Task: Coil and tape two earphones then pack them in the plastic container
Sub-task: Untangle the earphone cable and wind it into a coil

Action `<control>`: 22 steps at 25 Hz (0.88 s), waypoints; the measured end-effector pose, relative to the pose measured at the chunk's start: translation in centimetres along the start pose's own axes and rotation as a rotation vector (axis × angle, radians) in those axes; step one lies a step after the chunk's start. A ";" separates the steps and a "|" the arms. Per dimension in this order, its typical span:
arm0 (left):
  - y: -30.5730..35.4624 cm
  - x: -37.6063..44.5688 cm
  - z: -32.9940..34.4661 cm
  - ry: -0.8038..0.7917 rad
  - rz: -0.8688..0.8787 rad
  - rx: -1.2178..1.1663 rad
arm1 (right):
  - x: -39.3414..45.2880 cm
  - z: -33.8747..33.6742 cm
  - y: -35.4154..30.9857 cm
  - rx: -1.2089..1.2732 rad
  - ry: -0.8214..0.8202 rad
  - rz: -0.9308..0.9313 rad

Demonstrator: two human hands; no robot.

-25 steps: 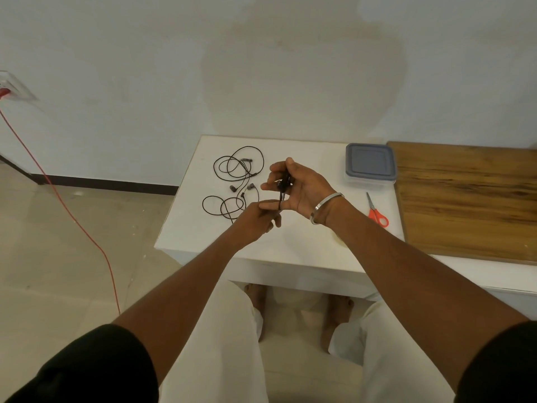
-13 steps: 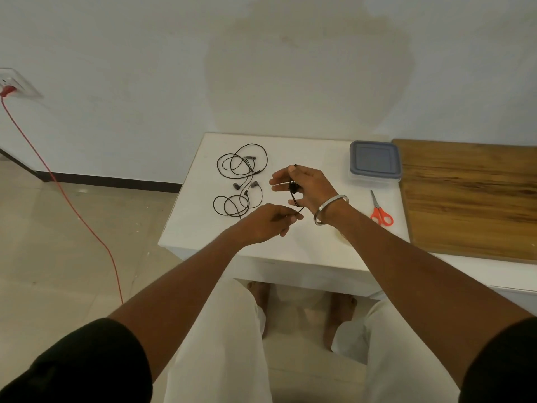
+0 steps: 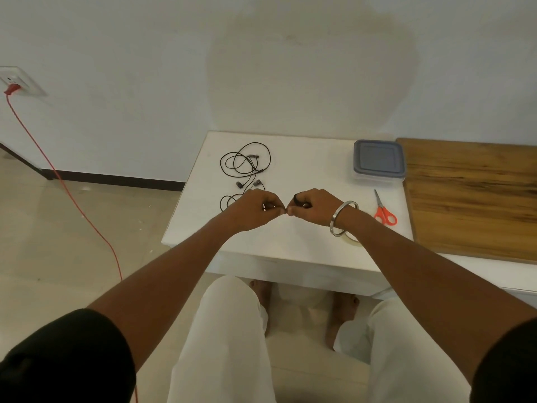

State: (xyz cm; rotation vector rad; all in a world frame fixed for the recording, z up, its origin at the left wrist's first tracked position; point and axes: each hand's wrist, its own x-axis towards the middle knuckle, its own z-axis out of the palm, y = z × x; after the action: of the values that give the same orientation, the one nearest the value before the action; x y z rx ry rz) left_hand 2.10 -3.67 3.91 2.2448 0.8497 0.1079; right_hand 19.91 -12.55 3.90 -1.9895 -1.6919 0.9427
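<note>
My right hand [image 3: 315, 203] grips a small black coiled earphone [image 3: 297, 198], of which only a bit shows above the curled fingers. My left hand [image 3: 255, 209] is curled too, and its fingertips meet the right hand's, pinching the thin end of that earphone between them. Both hands hover over the middle of the white table [image 3: 290, 245]. A second black earphone [image 3: 247, 164] lies loose and uncoiled behind my left hand, and one of its loops is partly hidden by that hand. The plastic container [image 3: 377, 161], with its grey lid on, stands at the back right.
Orange-handled scissors [image 3: 384, 212] lie right of my right wrist. A clear tape roll [image 3: 353, 240] peeks out under that wrist. A wooden board [image 3: 470, 196] adjoins the table on the right. A red cable [image 3: 72, 199] runs from a wall socket across the floor on the left.
Both hands turned knuckles-up and came together fingertip to fingertip. The hanging length of cable seen earlier is now gathered inside the right hand.
</note>
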 end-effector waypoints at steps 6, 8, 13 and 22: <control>-0.4 0.4 -0.6 0.094 0.059 0.033 | 0.3 0.8 0.2 -0.156 -0.110 0.000; -0.3 0.5 -0.8 0.136 0.077 0.093 | 0.2 0.7 0.2 -0.106 -0.167 0.017; -1.1 0.4 -0.6 0.211 0.092 0.040 | -0.6 0.9 -1.0 0.170 -0.290 0.065; -2.0 -0.4 1.1 0.187 -0.042 -0.046 | -1.0 0.3 -4.2 1.124 -0.300 0.049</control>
State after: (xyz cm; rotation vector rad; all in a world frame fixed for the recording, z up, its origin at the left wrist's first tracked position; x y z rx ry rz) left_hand 1.02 -3.56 1.90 2.1971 0.9832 0.3188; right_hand 16.63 -12.67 6.72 -1.1430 -0.8297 1.7465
